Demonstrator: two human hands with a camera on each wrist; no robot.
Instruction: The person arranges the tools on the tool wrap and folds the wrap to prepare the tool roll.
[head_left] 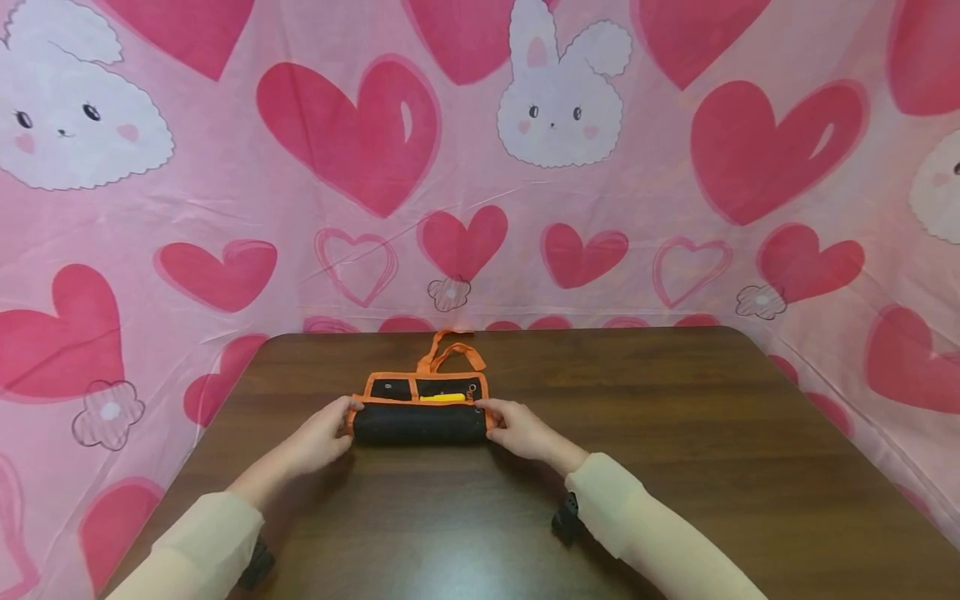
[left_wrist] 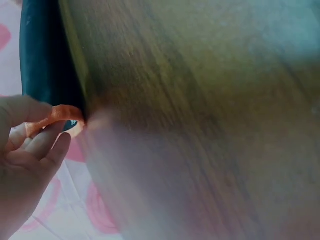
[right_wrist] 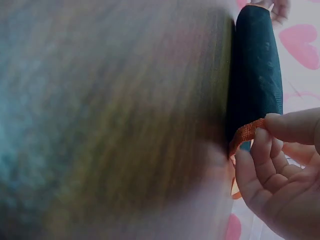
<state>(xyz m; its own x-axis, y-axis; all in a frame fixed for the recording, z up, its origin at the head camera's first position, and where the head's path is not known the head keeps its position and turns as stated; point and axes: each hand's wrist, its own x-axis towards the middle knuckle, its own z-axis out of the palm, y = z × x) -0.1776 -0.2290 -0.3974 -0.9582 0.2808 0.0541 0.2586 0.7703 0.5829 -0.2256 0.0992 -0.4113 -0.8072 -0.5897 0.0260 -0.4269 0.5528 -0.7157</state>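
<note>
A black fabric tool roll (head_left: 420, 423) with orange edging lies partly rolled up on the table, its near part a thick cylinder. Beyond the cylinder, the flat part shows pockets, with a yellow item (head_left: 444, 397) peeking out of one. My left hand (head_left: 326, 433) grips the left end of the cylinder; in the left wrist view its thumb and fingers pinch the orange trim (left_wrist: 55, 114). At the opposite end, my right hand (head_left: 525, 431) pinches the orange edge (right_wrist: 246, 131) between thumb and fingers. Orange tie straps (head_left: 450, 354) trail from the far side.
The brown wooden table (head_left: 637, 400) extends on both sides of the roll and toward me. Behind it hangs a pink cloth (head_left: 465, 183) printed with hearts and rabbits. A dark wrist device (head_left: 566, 518) shows under the right sleeve.
</note>
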